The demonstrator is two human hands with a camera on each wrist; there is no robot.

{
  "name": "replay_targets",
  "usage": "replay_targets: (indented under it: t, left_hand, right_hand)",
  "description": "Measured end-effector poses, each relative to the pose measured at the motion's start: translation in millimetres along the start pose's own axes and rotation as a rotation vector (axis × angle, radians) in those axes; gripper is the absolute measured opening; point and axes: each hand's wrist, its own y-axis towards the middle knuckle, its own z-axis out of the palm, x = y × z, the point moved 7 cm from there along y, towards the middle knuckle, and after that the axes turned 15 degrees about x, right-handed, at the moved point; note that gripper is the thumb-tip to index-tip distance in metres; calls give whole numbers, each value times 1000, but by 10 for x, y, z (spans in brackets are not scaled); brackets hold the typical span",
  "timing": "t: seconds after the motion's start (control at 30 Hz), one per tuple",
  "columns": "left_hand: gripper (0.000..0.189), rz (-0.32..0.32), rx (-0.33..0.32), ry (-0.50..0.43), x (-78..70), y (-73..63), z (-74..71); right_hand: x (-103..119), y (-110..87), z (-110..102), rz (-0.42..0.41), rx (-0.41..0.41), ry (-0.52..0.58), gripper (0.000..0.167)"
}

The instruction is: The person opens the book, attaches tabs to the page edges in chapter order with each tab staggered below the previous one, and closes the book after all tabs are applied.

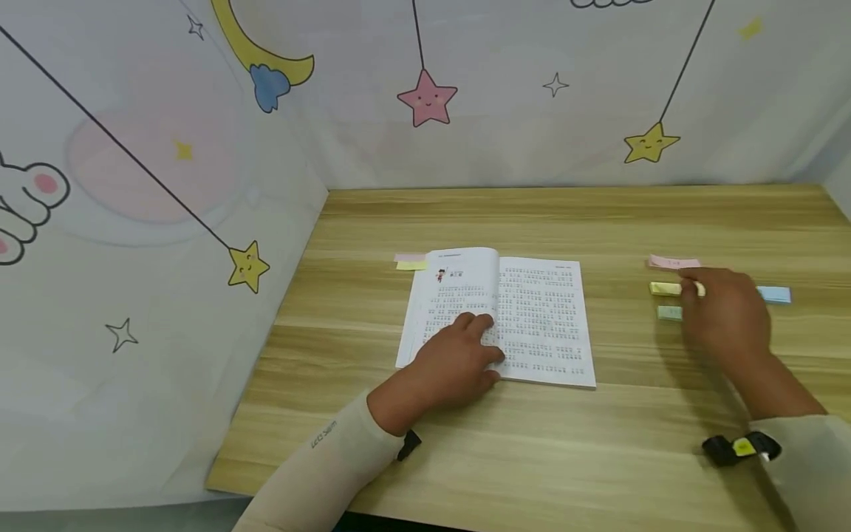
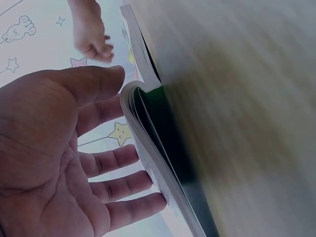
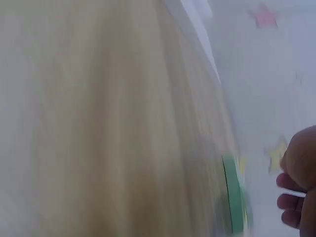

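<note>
Book point(image 1: 541, 318) lies open, long axis pointing forward (left fingers point(image 2: 123, 186) spread, right fingers point(image 3: 291, 202) unclear).

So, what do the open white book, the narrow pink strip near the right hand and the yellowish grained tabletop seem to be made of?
Open white book: apparently matte paper; thin printed pages curve without glare.
Narrow pink strip: perhaps matte paper, showing no shine; too small for certainty.
Yellowish grained tabletop: wood or printed laminate, low sheen; streaks suggest grain.
</note>
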Motion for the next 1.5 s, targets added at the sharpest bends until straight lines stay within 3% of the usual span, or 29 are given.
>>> replay_targets:
  t: [0.07, 0.2, 0.37, 0.57, 0.9, 1.17, 1.5]
  left_hand:
    - [29, -4, 1, 1, -3, -1, 5]
    - [28, 1, -9, 3, -10, -1, -2]
    - [28, 2, -4, 2, -13, 1, -6]
    - [29, -3, -2, 1, -12, -7, -13]
    - [29, -2, -9, -17, -1, -23, -17]
    - [28, -7, -7, -22, 11, -18, 2]
    - [28, -7, -3, -23, 15, -13, 8]
  right_hand:
    - [-330, 32, -85, 129, 55, -49, 32]
    - [-814, 61, -155, 274, 197, -150, 36]
    - [-1053, 93, -145, 260, 321, -165, 38]
    - [-1108, 102, -154, 333, 338, -155, 40]
    - [-982, 106, -252, 304, 206, -162, 31]
    - [-958, 109, -275, 296, 252, -137, 37]
    - [-1024, 207, -170, 266, 381, -123, 34]
